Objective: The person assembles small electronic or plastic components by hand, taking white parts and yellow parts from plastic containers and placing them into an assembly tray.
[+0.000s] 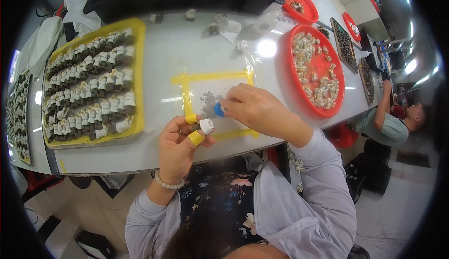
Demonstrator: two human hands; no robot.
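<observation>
A small rounded white piece (206, 126) was clasped in the left hand's (179, 139) yellow-wrapped fingers. At one o'clock from it, a round blue cap (218, 109) was partly covered by the right hand's (260, 110) fingertips; whether it was gripped could not be told. The hands were held apart, the right at two o'clock from the piece.

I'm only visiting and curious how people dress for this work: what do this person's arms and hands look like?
Both arms wear loose, pale grey sleeves. The left hand has yellow wraps on two digits, with a bracelet of round whitish beads at its wrist. The right hand shows no glove or bracelet; its fingertips are partly hidden.
</observation>
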